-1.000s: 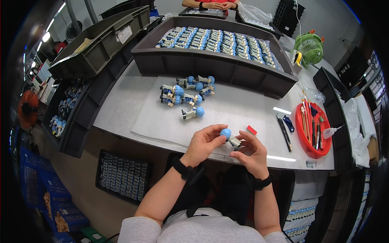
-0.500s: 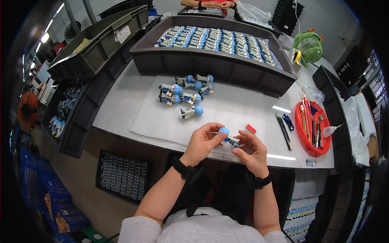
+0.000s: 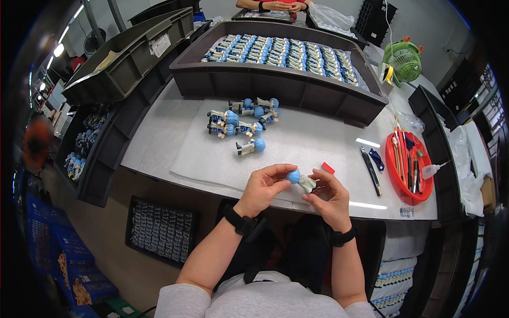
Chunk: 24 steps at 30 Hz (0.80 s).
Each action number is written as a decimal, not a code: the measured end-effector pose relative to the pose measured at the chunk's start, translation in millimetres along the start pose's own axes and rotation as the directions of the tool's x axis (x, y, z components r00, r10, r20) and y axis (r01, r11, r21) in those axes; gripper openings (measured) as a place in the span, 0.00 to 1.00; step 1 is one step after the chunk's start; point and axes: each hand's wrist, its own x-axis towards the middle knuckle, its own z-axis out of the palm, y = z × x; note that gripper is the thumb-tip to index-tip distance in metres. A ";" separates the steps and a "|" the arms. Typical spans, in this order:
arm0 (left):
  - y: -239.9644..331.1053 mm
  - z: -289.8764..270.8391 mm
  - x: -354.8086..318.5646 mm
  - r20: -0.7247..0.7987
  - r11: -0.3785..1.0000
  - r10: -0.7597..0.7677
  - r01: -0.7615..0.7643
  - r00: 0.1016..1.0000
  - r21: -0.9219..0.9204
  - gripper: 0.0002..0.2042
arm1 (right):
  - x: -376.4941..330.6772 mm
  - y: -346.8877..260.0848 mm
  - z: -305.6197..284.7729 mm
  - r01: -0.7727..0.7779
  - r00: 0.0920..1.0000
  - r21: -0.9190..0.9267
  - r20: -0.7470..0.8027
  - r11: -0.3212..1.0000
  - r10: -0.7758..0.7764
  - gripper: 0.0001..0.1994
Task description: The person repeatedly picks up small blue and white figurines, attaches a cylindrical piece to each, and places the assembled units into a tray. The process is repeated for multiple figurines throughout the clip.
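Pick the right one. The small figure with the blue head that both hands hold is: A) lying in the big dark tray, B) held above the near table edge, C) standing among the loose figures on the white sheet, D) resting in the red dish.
B: the left hand and right hand pinch the figure between them, over the near edge of the table.
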 end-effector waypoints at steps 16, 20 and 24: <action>0.8 2.0 0.0 -0.016 1.000 -0.005 0.005 1.000 -0.020 0.15 | 0.1 -1.5 2.1 0.027 1.000 0.014 -0.016 1.000 -0.027 0.26; 0.0 1.9 0.8 -0.010 1.000 -0.005 0.005 1.000 -0.025 0.15 | 0.4 -2.4 1.4 0.032 0.999 -0.011 -0.013 0.999 -0.032 0.26; -0.4 2.2 0.7 -0.011 1.000 0.008 -0.008 1.000 -0.028 0.15 | 0.2 -0.8 0.5 0.044 0.999 -0.034 -0.014 0.998 -0.044 0.25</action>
